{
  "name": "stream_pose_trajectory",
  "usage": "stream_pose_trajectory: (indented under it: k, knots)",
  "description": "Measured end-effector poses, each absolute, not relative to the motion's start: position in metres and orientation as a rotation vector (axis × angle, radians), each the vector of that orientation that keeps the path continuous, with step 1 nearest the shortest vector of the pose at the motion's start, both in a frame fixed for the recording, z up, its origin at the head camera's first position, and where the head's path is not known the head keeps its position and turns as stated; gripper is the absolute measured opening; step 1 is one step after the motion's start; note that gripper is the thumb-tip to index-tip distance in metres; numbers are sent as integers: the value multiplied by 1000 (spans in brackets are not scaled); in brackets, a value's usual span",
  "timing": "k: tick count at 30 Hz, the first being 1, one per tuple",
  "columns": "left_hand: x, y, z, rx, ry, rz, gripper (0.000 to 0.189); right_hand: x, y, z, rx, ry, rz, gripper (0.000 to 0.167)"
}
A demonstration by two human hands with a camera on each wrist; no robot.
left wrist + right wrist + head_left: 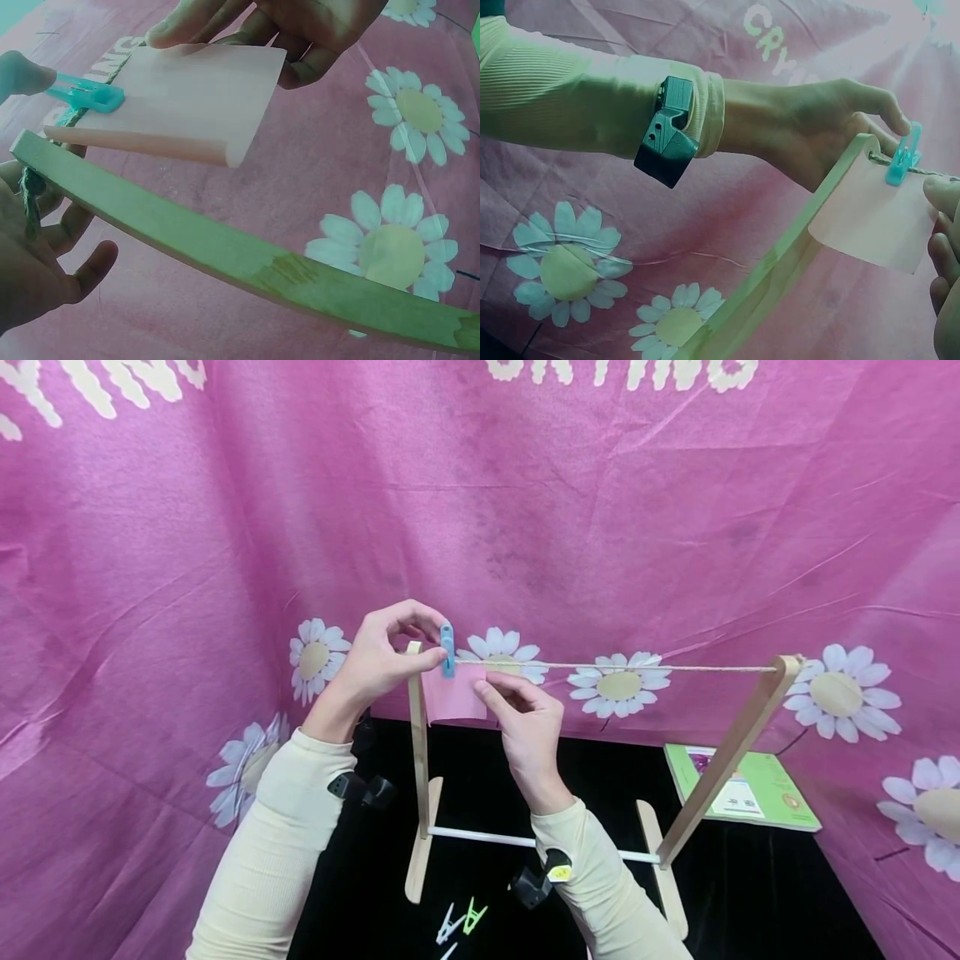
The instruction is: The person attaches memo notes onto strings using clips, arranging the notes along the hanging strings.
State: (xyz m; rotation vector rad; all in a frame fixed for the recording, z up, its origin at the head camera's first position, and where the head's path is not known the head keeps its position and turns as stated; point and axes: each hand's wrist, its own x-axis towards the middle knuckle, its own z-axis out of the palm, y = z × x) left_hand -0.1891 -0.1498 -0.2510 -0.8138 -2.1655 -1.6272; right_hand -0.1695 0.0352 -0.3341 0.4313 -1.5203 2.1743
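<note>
A blue clothespin (447, 650) sits on the string (600, 667) near its left end, over the top edge of a small pink sheet of paper (456, 695). My left hand (386, 647) pinches the clothespin's upper end between thumb and fingers, beside the left wooden post (417, 743). At the paper's right edge, my right hand (528, 718) pinches it between thumb and fingers. In the left wrist view the paper (195, 97) hangs with its near side curling, and the clothespin (94, 96) overlaps its edge.
The string runs to a right wooden post (727, 760); a white bar (483, 837) joins the posts low down. Several clothespins, one green (474, 916), lie on the black tabletop (360, 893) in front. A green book (780, 793) lies behind the right post. Pink flowered cloth (525, 527) surrounds everything.
</note>
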Motion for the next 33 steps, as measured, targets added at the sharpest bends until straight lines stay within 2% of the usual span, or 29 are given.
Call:
stream_pose_trajectory:
  k: [10, 17, 21, 26, 33]
  knots:
    - [-204, -156, -255, -774, -2175, -1702, 28, -180, 43, -344, 374, -1595, 2180, 26]
    - [-202, -175, -276, -642, -2064, -1750, 29, -180, 77, -376, 183, -1707, 2058, 22]
    - [-186, -195, -314, -587, -1848, -1818, 25, -170, 111, -410, 104, -1690, 2053, 21]
    - [-151, -214, -385, -570, -1616, -1840, 21, -147, 164, -458, 16, -1688, 2102, 13]
    - [-97, -198, -484, -451, -1583, -1934, 20, -92, 229, -521, -219, -1820, 2074, 14]
